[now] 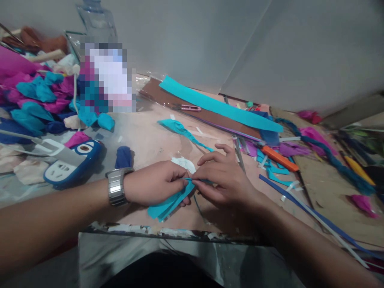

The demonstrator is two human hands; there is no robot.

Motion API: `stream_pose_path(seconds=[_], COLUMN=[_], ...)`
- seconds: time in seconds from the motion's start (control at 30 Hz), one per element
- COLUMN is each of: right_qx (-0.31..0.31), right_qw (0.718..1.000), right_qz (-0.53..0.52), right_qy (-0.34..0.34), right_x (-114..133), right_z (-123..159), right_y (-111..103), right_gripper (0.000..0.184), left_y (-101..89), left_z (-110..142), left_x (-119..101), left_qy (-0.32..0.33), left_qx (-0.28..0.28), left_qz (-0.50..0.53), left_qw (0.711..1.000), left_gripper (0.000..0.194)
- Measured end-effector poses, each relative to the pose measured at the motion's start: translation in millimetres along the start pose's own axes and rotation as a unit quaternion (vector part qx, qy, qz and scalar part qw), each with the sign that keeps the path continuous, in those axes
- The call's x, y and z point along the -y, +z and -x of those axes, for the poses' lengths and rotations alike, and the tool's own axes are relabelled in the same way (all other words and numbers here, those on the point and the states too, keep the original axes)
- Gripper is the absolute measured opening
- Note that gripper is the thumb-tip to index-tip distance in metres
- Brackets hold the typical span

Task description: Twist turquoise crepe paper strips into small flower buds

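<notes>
My left hand (163, 182), with a metal watch (116, 187) on its wrist, is closed on a folded turquoise paper strip (168, 206) that hangs below the fingers. My right hand (223, 176) pinches the thin end of the same paper strip at the left thumb, its upper fingers raised. Behind the hands, a twisted turquoise paper piece (180, 129) lies on the table. A small white wad (183, 163) sits just beyond my left hand.
Crumpled blue and magenta paper (37, 90) is heaped at the left, behind a blue-and-white power socket (75, 162). Pink thread snips (184, 107) rest on brown sheets beside a long turquoise strip (219, 102). An orange cutter (279, 158) lies to the right among scraps.
</notes>
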State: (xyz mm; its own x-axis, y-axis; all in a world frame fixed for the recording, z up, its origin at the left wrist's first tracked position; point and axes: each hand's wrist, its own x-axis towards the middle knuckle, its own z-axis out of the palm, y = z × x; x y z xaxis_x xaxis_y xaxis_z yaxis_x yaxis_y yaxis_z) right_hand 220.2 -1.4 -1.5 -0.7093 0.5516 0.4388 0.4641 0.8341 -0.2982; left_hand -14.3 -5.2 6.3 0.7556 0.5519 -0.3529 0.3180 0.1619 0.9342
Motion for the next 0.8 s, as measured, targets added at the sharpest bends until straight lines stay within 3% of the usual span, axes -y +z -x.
stream_pose_path(seconds=[0.2,0.3,0.4,0.57,0.8], right_qx=[-0.007,-0.01,-0.012,-0.005,0.005], right_qw=[1.0,1.0,0.999,1.0,0.998], right_qz=[-0.012,-0.011,-0.012,-0.017,-0.046], right_qy=[-0.024,-0.026,-0.028,-0.01,0.032], right_x=[-0.5,0.1,0.9,1.0,1.6], right_z=[-1.1,-1.7,-2.8,-3.2,-1.6], right_y=[-0.1,-1.2,-2.7,-3.9,-2.9], right_gripper=[0.006,0.007,0.008,0.006,0.002], left_y=[1.0,0.3,-2.2,-6.3,-2.6], left_z=[1.0,1.4,0.9,-1.0,-0.3], left_x=[2.0,0.3,-1.1,2.9,1.9], left_qy=[-0.065,-0.06,-0.014,0.041,0.046], left_qx=[0.016,0.023,0.025,-0.049,-0.076], left_qz=[0.152,0.191,0.123,-0.069,-0.088], left_qw=[0.986,0.979,0.992,0.996,0.992], left_gripper=[0.019,0.016,0.027,0.03,0.019])
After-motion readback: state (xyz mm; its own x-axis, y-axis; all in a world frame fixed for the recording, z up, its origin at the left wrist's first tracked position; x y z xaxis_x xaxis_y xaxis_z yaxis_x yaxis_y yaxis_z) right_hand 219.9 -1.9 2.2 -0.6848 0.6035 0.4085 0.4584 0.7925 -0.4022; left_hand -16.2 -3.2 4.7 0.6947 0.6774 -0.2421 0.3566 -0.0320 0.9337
